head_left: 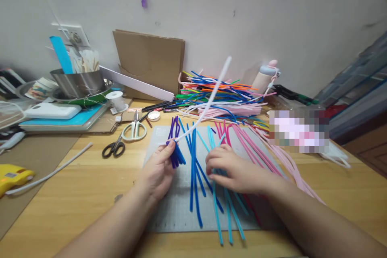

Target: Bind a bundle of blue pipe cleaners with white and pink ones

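Observation:
My left hand point(161, 169) is closed, thumb on top, around a bundle of short purple and blue pipe cleaners point(174, 155). From the same grip a long, slightly bent white rod point(208, 102) slants up to the right. Over the light-blue pipe cleaners point(229, 217), my right hand point(228, 167) has its fingers curled round some of them; the fingertips are partly hidden. Dark-blue pipe cleaners point(193, 185) lie loosely between the two hands on the grey cutting mat point(169, 213). Pink pipe cleaners point(256, 149) spread to the right, partly behind my right hand.
Scissors point(134, 129) and a black-handled pair point(114, 149) lie left of the mat. A yellow glue gun point(13, 177) is at the far left. Behind stand a pile of coloured pipe cleaners point(217, 92), cardboard point(151, 62), a bottle point(266, 78) and a metal bowl point(78, 80).

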`<move>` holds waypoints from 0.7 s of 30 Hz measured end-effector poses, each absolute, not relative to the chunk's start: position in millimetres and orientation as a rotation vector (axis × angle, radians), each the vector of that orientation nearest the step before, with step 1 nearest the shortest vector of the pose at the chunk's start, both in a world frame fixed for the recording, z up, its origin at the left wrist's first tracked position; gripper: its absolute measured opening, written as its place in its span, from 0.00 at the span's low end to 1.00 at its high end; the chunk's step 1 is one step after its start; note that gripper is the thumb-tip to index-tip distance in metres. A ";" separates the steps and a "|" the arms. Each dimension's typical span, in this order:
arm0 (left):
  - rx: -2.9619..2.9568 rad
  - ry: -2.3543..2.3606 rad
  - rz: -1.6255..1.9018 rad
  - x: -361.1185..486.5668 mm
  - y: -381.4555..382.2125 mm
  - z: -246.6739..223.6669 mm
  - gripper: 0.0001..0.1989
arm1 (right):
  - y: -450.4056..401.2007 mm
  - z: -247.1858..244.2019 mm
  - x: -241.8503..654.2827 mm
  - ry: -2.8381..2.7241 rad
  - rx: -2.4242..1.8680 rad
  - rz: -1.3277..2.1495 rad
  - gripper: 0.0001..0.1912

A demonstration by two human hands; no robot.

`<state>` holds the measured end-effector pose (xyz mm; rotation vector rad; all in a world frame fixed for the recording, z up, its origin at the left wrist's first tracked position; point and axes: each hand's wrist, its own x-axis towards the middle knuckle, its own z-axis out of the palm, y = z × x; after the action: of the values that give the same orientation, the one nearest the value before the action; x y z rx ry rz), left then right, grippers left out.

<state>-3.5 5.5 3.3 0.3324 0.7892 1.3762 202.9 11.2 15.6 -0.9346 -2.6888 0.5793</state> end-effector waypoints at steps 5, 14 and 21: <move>0.356 0.834 1.275 0.5 0.6 4.6 0.07 | 6.1 11.0 202.0 -2.911 -0.641 0.657 0.06; 0.373 0.809 1.249 3.5 -0.6 -2.6 0.08 | 5.9 10.0 198.7 -2.867 -0.605 0.790 0.03; 0.374 0.823 1.179 2.8 -1.9 -2.4 0.07 | 5.4 1.2 201.4 -2.996 -0.545 0.732 0.04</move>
<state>2.8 -1.9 -2.4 0.3737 0.8226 1.1786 201.4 5.4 1.2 -0.5447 -2.9958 0.7322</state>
